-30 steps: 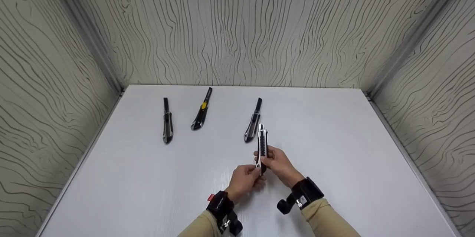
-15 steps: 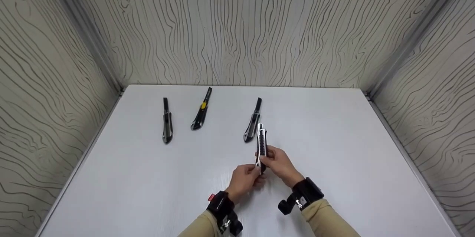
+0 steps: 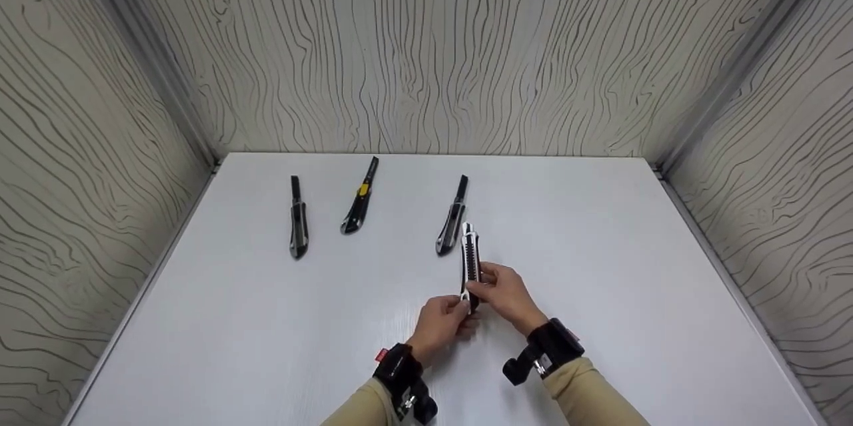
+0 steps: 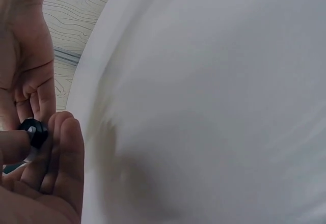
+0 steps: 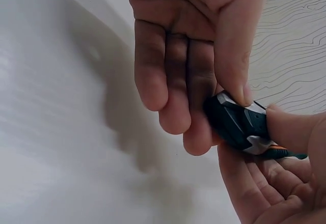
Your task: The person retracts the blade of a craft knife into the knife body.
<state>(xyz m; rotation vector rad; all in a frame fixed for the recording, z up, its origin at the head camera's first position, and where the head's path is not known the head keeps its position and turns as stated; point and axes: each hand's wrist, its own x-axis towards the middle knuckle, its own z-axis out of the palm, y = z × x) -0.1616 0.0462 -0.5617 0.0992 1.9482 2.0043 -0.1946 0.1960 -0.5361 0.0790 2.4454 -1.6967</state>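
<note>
In the head view, both hands hold a box cutter with a dark ribbed strip [image 3: 470, 256] in a pale frame, its silver tip pointing away toward the back. My left hand [image 3: 438, 325] pinches the near end between thumb and fingers. Higher on the handle, my right hand [image 3: 508, 296] grips it with the thumb on top and fingers behind. The right wrist view shows the dark end of the box cutter [image 5: 237, 124] close up between the two hands. Only a small dark end of it shows in the left wrist view; fingers hide the rest.
Three more box cutters lie on the white table [image 3: 266, 326]: a grey-black one [image 3: 299, 219] at left, one with a yellow slider [image 3: 360, 199], and another grey-black one [image 3: 452, 219] just behind the held knife. Wood-grain panels [image 3: 413, 46] enclose the back and sides.
Both hands keep their grip on the box cutter in nearly the same place, with only a slight shift. The other box cutters stay where they lie.
</note>
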